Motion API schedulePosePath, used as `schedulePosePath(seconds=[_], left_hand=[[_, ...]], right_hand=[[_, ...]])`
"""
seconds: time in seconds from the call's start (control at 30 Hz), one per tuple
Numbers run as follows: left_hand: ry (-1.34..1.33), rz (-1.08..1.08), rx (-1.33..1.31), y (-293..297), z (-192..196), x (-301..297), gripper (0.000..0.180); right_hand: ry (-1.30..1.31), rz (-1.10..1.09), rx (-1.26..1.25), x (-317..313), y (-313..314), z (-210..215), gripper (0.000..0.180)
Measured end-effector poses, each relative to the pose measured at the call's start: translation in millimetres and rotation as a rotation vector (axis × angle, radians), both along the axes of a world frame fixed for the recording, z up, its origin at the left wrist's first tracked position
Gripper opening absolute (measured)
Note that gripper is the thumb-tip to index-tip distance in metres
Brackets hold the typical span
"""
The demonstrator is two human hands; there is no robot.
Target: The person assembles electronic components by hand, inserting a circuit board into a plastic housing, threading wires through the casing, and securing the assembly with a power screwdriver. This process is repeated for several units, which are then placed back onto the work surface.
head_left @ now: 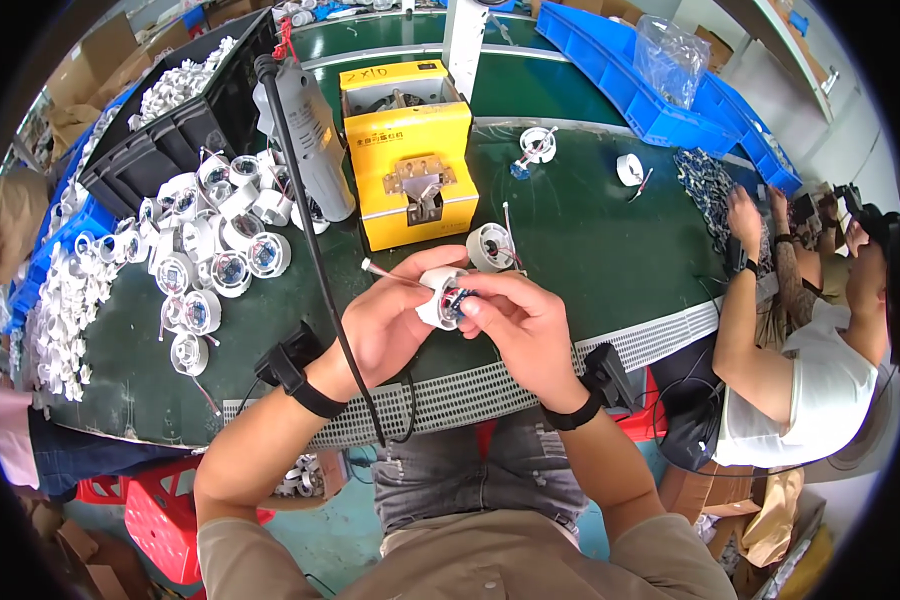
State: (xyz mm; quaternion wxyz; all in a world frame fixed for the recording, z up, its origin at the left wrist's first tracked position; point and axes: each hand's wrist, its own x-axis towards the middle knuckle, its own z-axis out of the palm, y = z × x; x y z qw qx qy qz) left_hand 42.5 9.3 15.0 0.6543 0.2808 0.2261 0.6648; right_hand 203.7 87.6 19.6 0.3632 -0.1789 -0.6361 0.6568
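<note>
My left hand (382, 322) grips a white round plastic housing (432, 308) above the near part of the table, with a wire and small plug (390, 272) sticking out toward the left. My right hand (522, 322) pinches a small blue circuit board (455, 302) at the open face of that housing. Whether the board is seated inside cannot be made out. Just beyond my fingers, another white housing (489, 246) rests on the table with its wire upright. A yellow screw feeder (415, 190) stands behind my left hand.
A grey powered screwdriver (312, 140) hangs left of the feeder, and a black cable (315, 240) crosses before my left forearm. Many white housings (210, 245) are heaped at left by a black crate (185, 130). A co-worker's hand (743, 220) reaches into circuit boards (703, 185) at right.
</note>
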Motion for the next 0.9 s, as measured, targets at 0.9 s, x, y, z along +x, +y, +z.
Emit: schedulePosePath(seconds=[0.9], left_hand=[[0.38, 0.118, -0.158, 12, -12, -20, 0.037]], right_hand=[[-0.326, -0.165, 0.851, -72, 43, 48, 0.037]])
